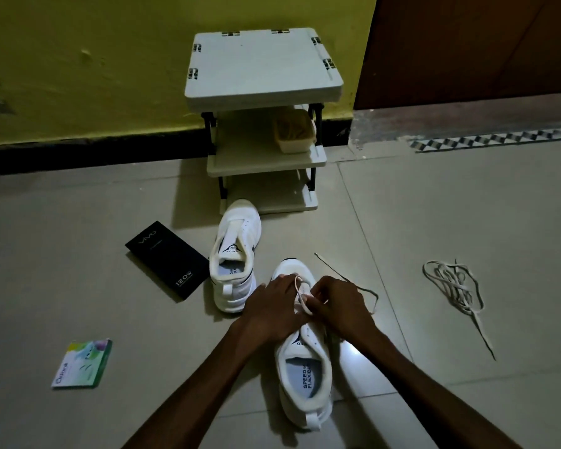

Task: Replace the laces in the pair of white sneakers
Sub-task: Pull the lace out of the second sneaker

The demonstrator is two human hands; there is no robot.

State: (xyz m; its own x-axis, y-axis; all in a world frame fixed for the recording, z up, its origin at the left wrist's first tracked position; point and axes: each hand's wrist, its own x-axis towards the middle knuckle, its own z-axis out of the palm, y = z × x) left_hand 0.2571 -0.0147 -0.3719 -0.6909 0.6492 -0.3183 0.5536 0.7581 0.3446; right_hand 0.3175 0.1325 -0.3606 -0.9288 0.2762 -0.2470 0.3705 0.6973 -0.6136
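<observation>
Both my forearms reach forward from the bottom edge and meet over the sneaker point(305, 367), which stands on the floor point(467, 205) right in front of me, heel toward me and toe pointing away. My left hand point(272, 309) lies palm down over the left side of its front half, fingers stretched forward along the eyelets and pressing on the upper; I cannot tell whether the fingertips also grip anything. My right hand point(340, 306) comes in from the right with its knuckles up and its fingers curled in, pinching the lace point(300, 294), which arcs as a small pale loop between my two hands over the tongue. The rest of that lace trails off past my right hand and lies on the floor in a thin line running away to the right. Just beyond my left hand stands the other sneaker point(235, 254), unlaced, also heel toward me. A black box point(167, 259) lies just beside it on the left, and a green packet point(82, 363) lies well apart, nearer me on the left. Well off to the right, a loose lace point(454, 286) lies in a tangle. Farther back, a small white rack point(263, 89) stands against the yellow wall point(94, 59), with a tub point(294, 131) on its middle shelf.
</observation>
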